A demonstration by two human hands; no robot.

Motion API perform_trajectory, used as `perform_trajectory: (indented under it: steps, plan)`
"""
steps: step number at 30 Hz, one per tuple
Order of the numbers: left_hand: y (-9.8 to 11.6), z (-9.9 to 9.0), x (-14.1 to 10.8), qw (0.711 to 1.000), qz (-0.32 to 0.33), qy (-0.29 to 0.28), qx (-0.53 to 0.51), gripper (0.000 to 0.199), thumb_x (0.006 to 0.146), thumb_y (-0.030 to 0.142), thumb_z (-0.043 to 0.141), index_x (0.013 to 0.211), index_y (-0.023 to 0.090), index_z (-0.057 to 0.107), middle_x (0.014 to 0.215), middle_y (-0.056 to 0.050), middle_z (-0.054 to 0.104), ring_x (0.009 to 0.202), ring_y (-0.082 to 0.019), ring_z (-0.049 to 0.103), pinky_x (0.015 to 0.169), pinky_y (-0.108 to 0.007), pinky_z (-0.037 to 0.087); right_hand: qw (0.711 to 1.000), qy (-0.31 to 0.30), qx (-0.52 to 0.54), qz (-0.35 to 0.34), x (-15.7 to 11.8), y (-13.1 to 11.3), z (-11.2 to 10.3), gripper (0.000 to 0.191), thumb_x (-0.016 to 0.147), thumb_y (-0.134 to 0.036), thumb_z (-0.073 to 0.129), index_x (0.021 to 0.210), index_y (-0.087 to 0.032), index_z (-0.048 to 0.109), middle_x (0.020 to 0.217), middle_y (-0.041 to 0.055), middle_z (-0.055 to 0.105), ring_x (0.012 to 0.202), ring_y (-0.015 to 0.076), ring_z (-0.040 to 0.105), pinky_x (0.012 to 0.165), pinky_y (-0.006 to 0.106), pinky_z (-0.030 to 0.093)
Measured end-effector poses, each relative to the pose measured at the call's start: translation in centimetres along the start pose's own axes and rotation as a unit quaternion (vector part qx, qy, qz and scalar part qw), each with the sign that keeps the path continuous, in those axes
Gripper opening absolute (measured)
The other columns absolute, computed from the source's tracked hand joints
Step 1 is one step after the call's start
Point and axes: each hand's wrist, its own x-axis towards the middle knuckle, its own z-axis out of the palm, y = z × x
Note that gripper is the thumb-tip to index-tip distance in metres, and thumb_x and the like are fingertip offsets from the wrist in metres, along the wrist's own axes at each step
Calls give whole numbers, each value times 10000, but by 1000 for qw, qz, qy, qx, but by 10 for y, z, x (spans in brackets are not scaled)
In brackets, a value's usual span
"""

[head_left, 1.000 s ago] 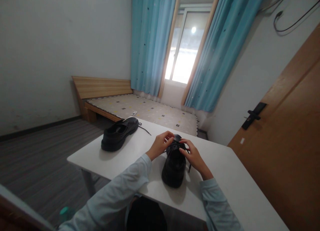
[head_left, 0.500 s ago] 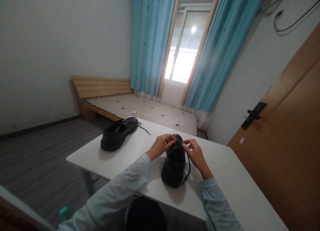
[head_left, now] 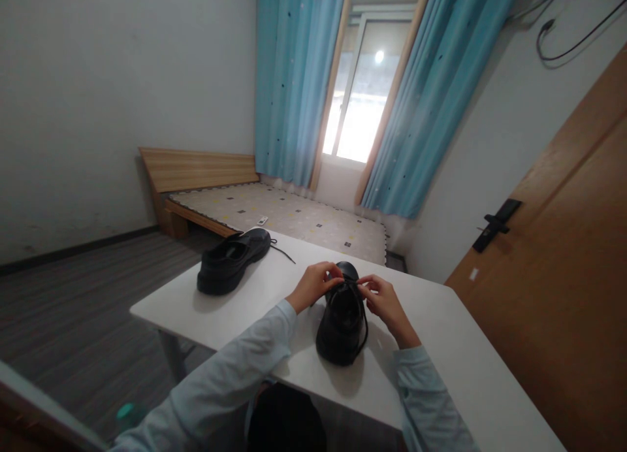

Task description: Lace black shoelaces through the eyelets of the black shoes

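the near shoe (head_left: 337, 334) stands on the table (head_left: 431, 328), left hand (head_left: 315, 287) and right hand (head_left: 385, 302) both nearly closed, fingertips seemingly pinching its lace (head_left: 366, 328), which could slip loose if either pinch slackens.

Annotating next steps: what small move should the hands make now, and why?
Probably ease the left hand and right hand apart to snug the lace: both seem to pinch it above the black shoe between them, and one strand hangs loose on its right.

open tabletop (head_left: 455, 354) right, nearer shoe (head_left: 337, 331) blocking centre
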Motion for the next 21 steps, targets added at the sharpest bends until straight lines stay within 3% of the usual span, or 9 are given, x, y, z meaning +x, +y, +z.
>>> perform_trajectory:
  steps: [15, 21]
  plan:
    - [-2, 3, 1, 999, -36, -9, -9, 145, 746, 312, 653, 767, 169, 640, 751, -8, 646, 643, -127, 566, 640, -243, 445, 997, 34, -52, -42, 2, 7, 4, 338, 704, -526, 624, 714, -190, 586, 627, 18, 592, 518, 144, 529, 406, 247, 394]
    - [-7, 6, 1, 999, -46, -17, -9, 177, 757, 335, 636, 782, 160, 633, 750, -7, 635, 671, -127, 563, 632, -234, 439, 993, 53, -73, -77, 4, 7, 6, 314, 734, -494, 595, 702, -182, 582, 695, 41, 613, 587, 163, 545, 450, 265, 431]
